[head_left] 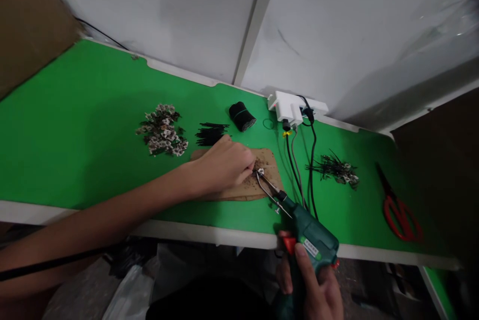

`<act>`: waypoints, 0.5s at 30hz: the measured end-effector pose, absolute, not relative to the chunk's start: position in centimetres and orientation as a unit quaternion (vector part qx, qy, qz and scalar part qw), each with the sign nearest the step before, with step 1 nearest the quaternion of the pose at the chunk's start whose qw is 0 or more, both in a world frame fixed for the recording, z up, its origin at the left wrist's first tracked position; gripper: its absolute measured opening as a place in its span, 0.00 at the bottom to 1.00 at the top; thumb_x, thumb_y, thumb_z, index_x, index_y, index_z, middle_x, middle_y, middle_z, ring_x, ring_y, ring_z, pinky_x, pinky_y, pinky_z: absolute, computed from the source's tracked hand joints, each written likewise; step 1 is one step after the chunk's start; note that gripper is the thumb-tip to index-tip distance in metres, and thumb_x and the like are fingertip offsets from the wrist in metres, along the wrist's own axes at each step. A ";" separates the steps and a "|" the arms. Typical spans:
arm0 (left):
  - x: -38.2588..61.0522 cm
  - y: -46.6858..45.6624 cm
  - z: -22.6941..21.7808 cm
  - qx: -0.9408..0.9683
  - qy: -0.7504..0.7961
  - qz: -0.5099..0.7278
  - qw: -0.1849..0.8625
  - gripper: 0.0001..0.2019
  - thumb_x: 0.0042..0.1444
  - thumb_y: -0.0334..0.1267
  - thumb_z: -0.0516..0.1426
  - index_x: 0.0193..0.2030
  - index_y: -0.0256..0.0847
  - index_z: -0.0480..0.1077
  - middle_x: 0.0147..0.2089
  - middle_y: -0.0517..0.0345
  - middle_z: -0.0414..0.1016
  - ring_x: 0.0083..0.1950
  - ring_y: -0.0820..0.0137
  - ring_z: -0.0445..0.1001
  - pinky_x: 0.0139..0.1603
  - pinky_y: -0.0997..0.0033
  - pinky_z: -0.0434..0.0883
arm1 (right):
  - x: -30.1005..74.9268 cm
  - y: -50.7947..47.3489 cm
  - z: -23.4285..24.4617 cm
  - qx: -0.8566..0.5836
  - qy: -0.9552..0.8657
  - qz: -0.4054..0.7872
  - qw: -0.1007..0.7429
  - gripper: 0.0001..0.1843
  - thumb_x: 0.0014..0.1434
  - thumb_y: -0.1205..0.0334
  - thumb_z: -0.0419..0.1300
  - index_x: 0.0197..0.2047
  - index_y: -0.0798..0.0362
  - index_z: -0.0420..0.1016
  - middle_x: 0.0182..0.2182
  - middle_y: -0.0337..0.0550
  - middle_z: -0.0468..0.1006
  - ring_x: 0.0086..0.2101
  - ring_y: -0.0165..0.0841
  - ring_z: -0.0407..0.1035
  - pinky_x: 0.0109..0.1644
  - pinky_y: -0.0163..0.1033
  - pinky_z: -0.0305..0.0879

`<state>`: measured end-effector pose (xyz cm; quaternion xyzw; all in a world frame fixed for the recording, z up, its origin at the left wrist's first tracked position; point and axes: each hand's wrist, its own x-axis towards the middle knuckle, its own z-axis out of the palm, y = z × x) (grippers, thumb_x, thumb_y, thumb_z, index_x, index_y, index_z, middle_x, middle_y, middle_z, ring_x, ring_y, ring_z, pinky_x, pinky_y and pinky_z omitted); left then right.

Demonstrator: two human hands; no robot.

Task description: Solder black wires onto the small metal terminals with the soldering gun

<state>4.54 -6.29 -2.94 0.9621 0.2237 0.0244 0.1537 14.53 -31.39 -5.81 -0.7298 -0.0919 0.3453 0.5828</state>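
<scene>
My right hand (pixel 318 290) is wrapped around the handle of a green soldering gun (pixel 316 237) with a red trigger. Its metal tip and thin curved feed tube point up and left, meeting at a small white part (pixel 261 171). Pinched fingers of my left hand (pixel 224 165) hold that part over a brown cardboard pad (pixel 270 160) strewn with dark specks. What else lies between those fingertips is hidden. Just beyond the left hand lie short black wires (pixel 211 134), loosely piled, with a tied roll of black wires (pixel 242 116) behind them.
A heap of small white and brown parts (pixel 163 130) lies left on the green table (pixel 93 160). A white power strip (pixel 288 108) with hanging cords stands by the wall. On the right are parts with black wires (pixel 335 168) and red-handled scissors (pixel 400 215). A cardboard box (pixel 33 20) fills the far left.
</scene>
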 end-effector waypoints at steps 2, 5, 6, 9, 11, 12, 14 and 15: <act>4.5 -6.3 -3.1 0.962 0.220 0.035 0.156 0.13 0.69 0.35 0.55 0.35 0.38 0.79 0.38 0.51 0.83 0.42 0.60 0.79 0.42 0.62 0.59 | 14.5 -31.5 -5.9 -0.723 -0.098 0.352 0.586 0.32 0.60 0.35 0.71 0.48 0.58 0.78 0.19 0.36 0.63 0.21 0.30 0.58 0.27 0.35 0.56; 4.5 -6.3 -3.1 0.963 0.218 0.040 0.151 0.13 0.70 0.35 0.55 0.35 0.38 0.78 0.38 0.51 0.83 0.42 0.60 0.79 0.43 0.61 0.59 | 14.2 -31.6 -6.3 -0.731 -0.104 0.329 0.589 0.30 0.61 0.35 0.71 0.45 0.57 0.78 0.19 0.37 0.64 0.20 0.31 0.58 0.26 0.35 0.56; 4.5 -6.4 -3.1 0.964 0.220 0.037 0.148 0.14 0.70 0.36 0.55 0.35 0.38 0.78 0.38 0.51 0.83 0.42 0.60 0.79 0.44 0.61 0.59 | 14.0 -31.6 -6.5 -0.738 -0.108 0.315 0.587 0.31 0.60 0.35 0.71 0.45 0.57 0.78 0.19 0.37 0.64 0.21 0.31 0.59 0.27 0.35 0.58; 4.5 -6.5 -2.9 0.964 0.223 0.024 0.142 0.14 0.70 0.36 0.55 0.35 0.37 0.78 0.38 0.50 0.83 0.43 0.59 0.79 0.44 0.60 0.60 | 13.2 -31.8 -7.2 -0.772 -0.113 0.258 0.570 0.32 0.58 0.34 0.72 0.43 0.58 0.78 0.22 0.39 0.69 0.24 0.32 0.63 0.30 0.36 0.62; 4.5 -6.6 -2.8 0.964 0.223 0.024 0.143 0.14 0.70 0.36 0.55 0.35 0.37 0.78 0.39 0.49 0.83 0.43 0.59 0.80 0.45 0.60 0.61 | 12.6 -31.9 -7.7 -0.785 -0.102 0.238 0.563 0.32 0.58 0.34 0.72 0.41 0.57 0.78 0.23 0.41 0.70 0.24 0.32 0.64 0.29 0.36 0.62; 4.5 -6.6 -2.8 0.964 0.223 0.028 0.144 0.14 0.70 0.35 0.55 0.35 0.37 0.78 0.39 0.49 0.83 0.43 0.59 0.80 0.45 0.60 0.61 | 12.2 -31.9 -7.9 -0.787 -0.099 0.235 0.562 0.31 0.59 0.34 0.71 0.40 0.57 0.77 0.23 0.41 0.70 0.24 0.32 0.64 0.29 0.36 0.61; 4.4 -6.6 -3.0 0.963 0.222 0.038 0.144 0.13 0.69 0.35 0.55 0.36 0.37 0.78 0.38 0.50 0.83 0.42 0.60 0.79 0.45 0.61 0.61 | 11.6 -31.9 -8.3 -0.788 -0.094 0.233 0.563 0.30 0.61 0.34 0.69 0.37 0.57 0.77 0.23 0.42 0.70 0.23 0.32 0.64 0.29 0.36 0.59; 4.4 -6.5 -3.1 0.963 0.222 0.043 0.144 0.12 0.69 0.35 0.55 0.35 0.37 0.78 0.38 0.50 0.83 0.42 0.60 0.79 0.45 0.61 0.61 | 11.3 -31.8 -8.4 -0.788 -0.090 0.228 0.565 0.29 0.62 0.35 0.69 0.37 0.57 0.76 0.23 0.43 0.71 0.24 0.32 0.64 0.29 0.36 0.59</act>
